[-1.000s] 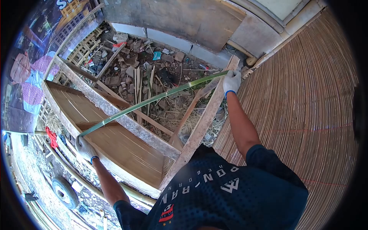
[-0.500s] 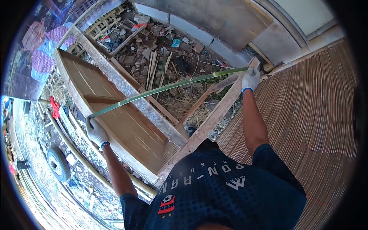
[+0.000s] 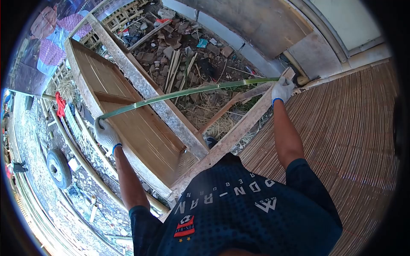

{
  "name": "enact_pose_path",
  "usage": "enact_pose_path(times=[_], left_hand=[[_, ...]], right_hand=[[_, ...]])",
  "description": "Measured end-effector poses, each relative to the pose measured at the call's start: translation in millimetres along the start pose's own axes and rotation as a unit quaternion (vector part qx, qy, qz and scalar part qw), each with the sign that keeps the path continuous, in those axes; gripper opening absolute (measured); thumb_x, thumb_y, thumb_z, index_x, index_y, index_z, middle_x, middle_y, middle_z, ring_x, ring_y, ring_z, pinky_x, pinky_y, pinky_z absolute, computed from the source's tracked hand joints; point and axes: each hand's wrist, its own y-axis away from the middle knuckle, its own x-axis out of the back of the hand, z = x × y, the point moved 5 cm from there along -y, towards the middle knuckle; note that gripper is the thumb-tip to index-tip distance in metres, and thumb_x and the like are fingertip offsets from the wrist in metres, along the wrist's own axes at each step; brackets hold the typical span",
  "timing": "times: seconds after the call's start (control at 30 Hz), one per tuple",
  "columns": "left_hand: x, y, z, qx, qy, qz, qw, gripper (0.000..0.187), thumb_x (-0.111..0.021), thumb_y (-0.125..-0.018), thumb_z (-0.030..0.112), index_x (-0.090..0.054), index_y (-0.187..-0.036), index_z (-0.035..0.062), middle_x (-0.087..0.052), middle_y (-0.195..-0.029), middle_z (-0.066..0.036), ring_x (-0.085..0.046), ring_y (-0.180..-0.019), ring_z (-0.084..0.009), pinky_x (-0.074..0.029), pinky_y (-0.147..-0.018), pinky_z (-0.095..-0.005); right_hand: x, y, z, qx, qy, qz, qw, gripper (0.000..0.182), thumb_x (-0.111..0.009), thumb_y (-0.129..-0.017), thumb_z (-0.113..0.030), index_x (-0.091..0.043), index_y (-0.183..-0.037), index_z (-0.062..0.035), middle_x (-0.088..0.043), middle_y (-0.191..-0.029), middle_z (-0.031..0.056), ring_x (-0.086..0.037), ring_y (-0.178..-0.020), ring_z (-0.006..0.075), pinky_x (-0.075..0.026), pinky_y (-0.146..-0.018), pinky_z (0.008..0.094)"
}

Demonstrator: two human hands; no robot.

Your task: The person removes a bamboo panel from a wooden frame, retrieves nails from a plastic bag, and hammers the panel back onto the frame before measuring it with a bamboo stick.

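Note:
A long green bamboo strip stretches in a slight upward bow between my two gloved hands, crossing over a wooden frame. My left hand, in a white knit glove with a blue cuff, is closed at the strip's left end, beside the frame's outer rail. At the other end my right hand, gloved the same way, grips the strip near the top of the right-hand beam. A wooden panel fills the left part of the frame below the strip.
Rubble and split bamboo pieces lie on the ground beyond the frame. To the right spreads a wall of thin bamboo slats. A tire and long bamboo poles are at the left. A printed banner hangs upper left.
The view has shifted slightly, so the frame and ground sit a little differently. Both hands keep their hold on the bamboo strip, which stays bowed across the frame.

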Motion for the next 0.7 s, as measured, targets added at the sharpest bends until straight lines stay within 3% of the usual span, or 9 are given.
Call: enact_pose_path(times=[0.5, 0.7], left_hand=[[-5, -1, -8, -0.012, -0.007, 0.022, 1.000, 0.029, -0.052, -0.100, 0.016, -0.072, -0.113, -0.0005, -0.074, -0.108, -0.020, -0.071, -0.098, -0.0361, -0.055, -0.089, -0.0430], [-6, -2, -14, 0.006, -0.019, 0.025, 0.999, 0.028, -0.052, -0.095, 0.011, -0.073, -0.112, 0.0002, -0.075, -0.106, -0.020, -0.072, -0.095, -0.0357, -0.055, -0.089, -0.0421]], right_hand=[[2, 1, -3, -0.006, 0.005, -0.014, 1.000, 0.047, -0.058, -0.100, -0.041, -0.051, -0.129, -0.0050, -0.056, -0.128, 0.0271, -0.059, -0.115, 0.0427, -0.047, -0.100, 0.0496], [1, -2, 1, -0.001, 0.010, -0.011, 1.000, 0.050, -0.058, -0.100, -0.042, -0.052, -0.131, -0.0036, -0.058, -0.130, 0.0256, -0.059, -0.119, 0.0416, -0.047, -0.102, 0.0484]])
